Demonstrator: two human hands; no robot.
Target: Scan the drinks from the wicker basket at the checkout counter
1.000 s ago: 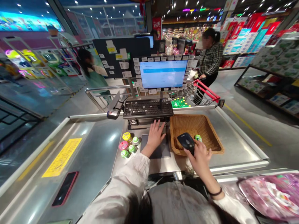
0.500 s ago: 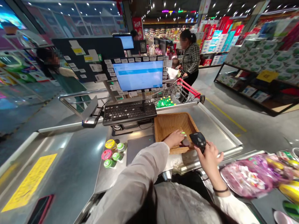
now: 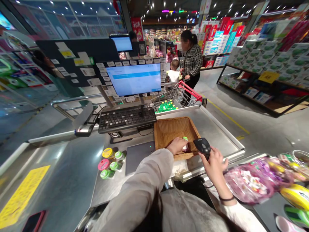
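My left hand (image 3: 177, 145) reaches into a brown wicker basket (image 3: 169, 127), its fingers closed around a small green-capped bottle (image 3: 185, 139). In my right hand (image 3: 214, 162) is a black barcode scanner (image 3: 202, 146), its head over the basket's right front corner and pointed toward the bottle. Left of the basket, several small jars stand grouped on the metal counter (image 3: 98, 190), among them one with a yellow lid (image 3: 108, 152), one with a pink lid (image 3: 103, 164) and one with a green lid (image 3: 107, 174).
Behind the jars and basket are a keyboard (image 3: 126, 118) and a lit monitor (image 3: 135, 79). A flat dark pad (image 3: 138, 156) lies beside the basket. Bagged goods (image 3: 248, 180) crowd the right side. Beyond the counter, a person (image 3: 191, 58) stands at a shopping cart (image 3: 190, 90) with a child.
The bottle in my left hand has turned, so more of its body shows. The scanner stays in my right hand, near the basket's corner. The whole view has shifted slightly.
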